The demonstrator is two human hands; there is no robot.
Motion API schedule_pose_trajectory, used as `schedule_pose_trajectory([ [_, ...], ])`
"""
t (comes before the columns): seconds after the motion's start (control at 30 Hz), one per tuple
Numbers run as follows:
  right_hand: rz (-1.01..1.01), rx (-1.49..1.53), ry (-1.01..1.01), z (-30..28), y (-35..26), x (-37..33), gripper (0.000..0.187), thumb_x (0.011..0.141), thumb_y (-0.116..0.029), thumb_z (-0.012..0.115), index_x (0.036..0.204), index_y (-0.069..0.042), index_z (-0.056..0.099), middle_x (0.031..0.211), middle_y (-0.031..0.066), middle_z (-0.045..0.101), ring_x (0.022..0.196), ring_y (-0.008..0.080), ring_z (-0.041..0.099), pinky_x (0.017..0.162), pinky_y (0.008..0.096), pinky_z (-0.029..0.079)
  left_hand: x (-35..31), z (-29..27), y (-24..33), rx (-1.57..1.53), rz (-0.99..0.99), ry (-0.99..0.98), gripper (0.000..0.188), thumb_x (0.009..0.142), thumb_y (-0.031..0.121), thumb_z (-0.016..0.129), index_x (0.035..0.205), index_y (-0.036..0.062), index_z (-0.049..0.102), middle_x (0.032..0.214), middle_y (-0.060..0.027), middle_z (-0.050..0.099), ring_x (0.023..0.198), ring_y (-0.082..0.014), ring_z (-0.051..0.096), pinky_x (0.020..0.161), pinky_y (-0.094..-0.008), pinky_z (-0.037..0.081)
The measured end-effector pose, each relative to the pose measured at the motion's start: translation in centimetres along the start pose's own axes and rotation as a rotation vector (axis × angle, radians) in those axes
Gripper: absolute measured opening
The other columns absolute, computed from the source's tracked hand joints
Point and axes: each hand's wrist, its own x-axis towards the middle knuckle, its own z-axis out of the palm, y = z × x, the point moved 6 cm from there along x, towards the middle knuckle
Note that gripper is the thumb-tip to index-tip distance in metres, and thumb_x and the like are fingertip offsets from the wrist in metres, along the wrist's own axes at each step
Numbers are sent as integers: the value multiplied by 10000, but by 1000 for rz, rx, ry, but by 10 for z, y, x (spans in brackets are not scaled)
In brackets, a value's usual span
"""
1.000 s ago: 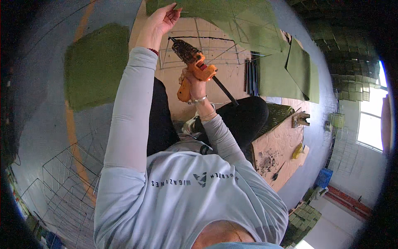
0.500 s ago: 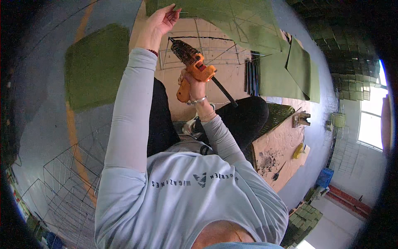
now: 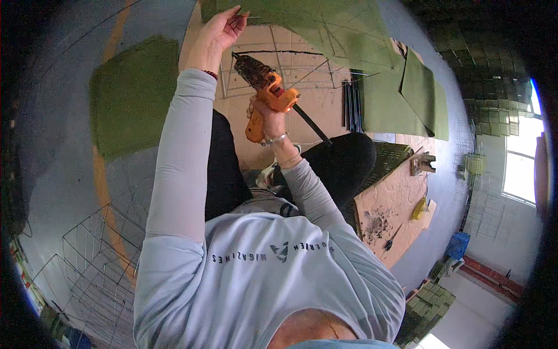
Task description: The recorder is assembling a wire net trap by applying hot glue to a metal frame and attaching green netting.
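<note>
My right hand is wrapped round the handle of an orange glue gun, whose front is crusted with dark residue. A black glue stick juts from its rear. The nozzle points up and left, touching or close to a thin wire frame. Along one wire runs a black line, seemingly glue. Beyond the nozzle, my left hand is raised with bent fingers closed at the frame's far left, by the green sheet; a thin wire end shows at the fingertips, but the grip is partly hidden.
Black glue sticks lie on the cardboard, beside more green sheets. Another green sheet lies on the floor at left, near wire racks. At right, a stained board carries scissors and a yellow object.
The glue gun has shifted slightly left along the frame, with my right hand still round it. My left hand has moved a little left too, fingers still bent.
</note>
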Motion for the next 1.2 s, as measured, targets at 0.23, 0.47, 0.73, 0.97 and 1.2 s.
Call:
schedule_pose_trajectory([
  [0.23,-4,-38,36,-8,1,4,192,709,-29,598,862,-14,484,676,54,528,507,158,509,451,278,423,-19,25,-9,-35,4,-29,142,791,56,537,892,-43,539,848,-155,575,759,-227,580,627,-288,520],
  [0.47,-15,26,52,-15,-3,-7,215,695,-5,612,865,-22,481,694,51,531,532,160,527,466,283,444,-26,26,-1,45,26,22,168,809,52,501,948,-38,527,873,-168,571,747,-234,577,625,-291,520],
  [0.73,-37,-53,39,-48,-18,-22,191,713,-17,592,870,-11,482,690,59,536,574,160,540,492,283,453,-29,19,5,163,1,70,144,781,50,550,895,-35,525,822,-135,561,723,-220,561,606,-279,502],
  [0.97,8,-235,66,-106,15,-52,179,761,-106,566,894,4,520,815,98,580,747,192,573,703,311,466,-55,23,9,427,-17,173,138,744,86,611,840,35,526,827,-68,565,687,-168,542,574,-258,481],
  [1.2,30,-60,124,-89,-9,-74,217,738,-32,580,929,19,491,827,100,583,752,182,580,663,263,478,-54,-8,23,680,-62,151,143,726,130,636,813,84,531,787,-29,580,706,-135,557,567,-255,464],
])
